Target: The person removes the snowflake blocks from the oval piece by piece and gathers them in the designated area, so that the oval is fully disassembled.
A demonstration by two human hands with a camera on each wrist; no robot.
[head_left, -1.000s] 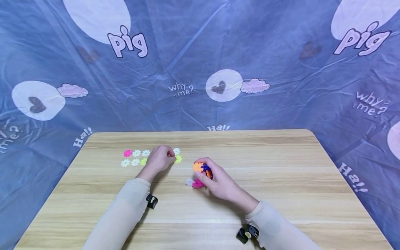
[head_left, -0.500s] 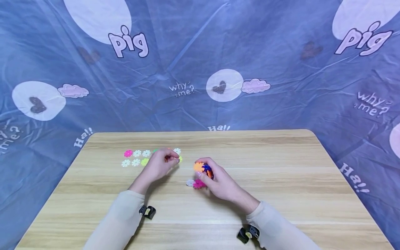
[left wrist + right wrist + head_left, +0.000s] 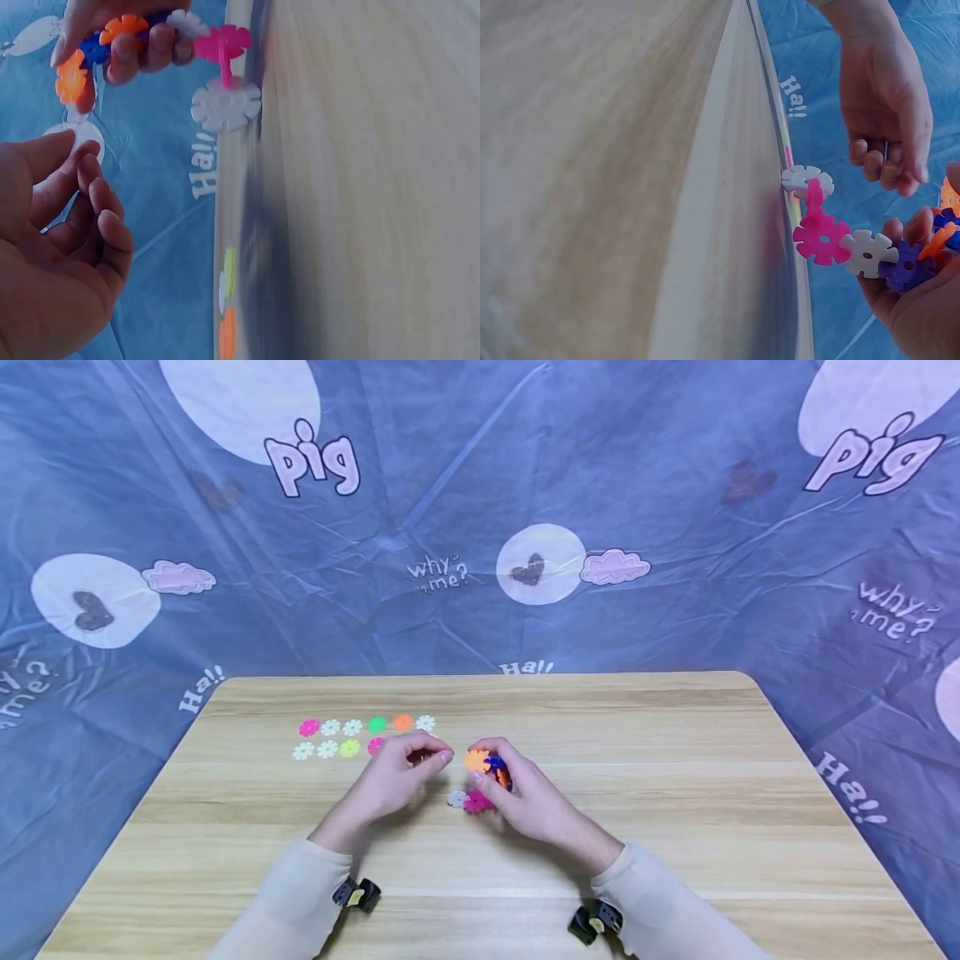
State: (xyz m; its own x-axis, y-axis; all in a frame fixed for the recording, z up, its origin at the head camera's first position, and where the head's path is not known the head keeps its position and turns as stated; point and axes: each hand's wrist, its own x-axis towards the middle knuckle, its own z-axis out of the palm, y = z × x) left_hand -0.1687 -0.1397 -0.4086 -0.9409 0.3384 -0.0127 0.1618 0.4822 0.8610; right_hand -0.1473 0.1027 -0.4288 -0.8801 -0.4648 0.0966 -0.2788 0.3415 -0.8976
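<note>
My right hand (image 3: 536, 797) grips one end of a chain of interlocking snowflake discs (image 3: 823, 240). Orange, blue and purple discs (image 3: 907, 266) sit in its fingers; white and pink ones hang out, ending in a white disc (image 3: 225, 105). My left hand (image 3: 397, 777) is just left of it, apart from the chain. Its fingers are loosely bent with thumb and index tips close together (image 3: 81, 142), and no disc shows between them. It hides part of the nearer of two rows of loose discs (image 3: 327, 749) on the table.
Those rows run side by side at the back left of the wooden table (image 3: 660, 760); a pink disc (image 3: 309, 727), a green disc (image 3: 377, 724) and an orange disc (image 3: 403, 722) lie in the farther one. A blue printed cloth (image 3: 450, 627) hangs behind the table.
My left hand has come away from the right end of the disc rows toward the right hand, uncovering green, orange and pink discs. The right hand and its chain have stayed put.
</note>
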